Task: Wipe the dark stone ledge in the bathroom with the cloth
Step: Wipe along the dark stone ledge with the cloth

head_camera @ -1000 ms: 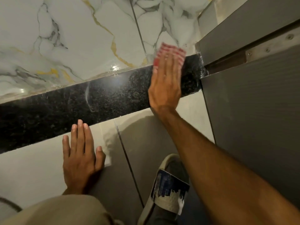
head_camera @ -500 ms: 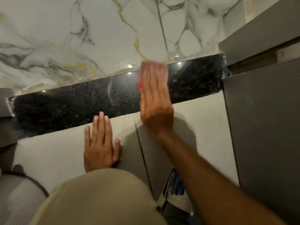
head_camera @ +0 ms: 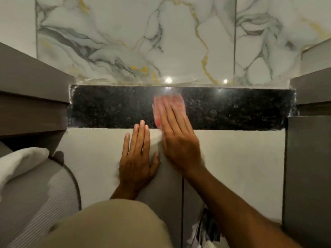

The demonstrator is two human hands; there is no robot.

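The dark speckled stone ledge point(head_camera: 111, 106) runs across the middle of the view, between grey frames on both sides. My right hand point(head_camera: 176, 136) lies flat on a pink-red cloth point(head_camera: 169, 102) and presses it onto the ledge near its middle; hand and cloth are blurred by motion. My left hand point(head_camera: 137, 159) rests flat, fingers spread, on the pale grey tile point(head_camera: 232, 158) just below the ledge, its fingertips touching the ledge's front edge. It holds nothing.
White marble-look tile with grey and gold veins point(head_camera: 161, 42) lies beyond the ledge. Grey frames stand at left point(head_camera: 32, 97) and right point(head_camera: 311, 158). A white towel point(head_camera: 19, 161) lies on a ribbed grey object point(head_camera: 44, 197) at lower left. My knee point(head_camera: 107, 226) and a sandal point(head_camera: 207, 230) are below.
My right hand has slid the cloth leftward along the ledge, from its right end to about its middle. The view has panned left. The left hand stays planted on the tile.
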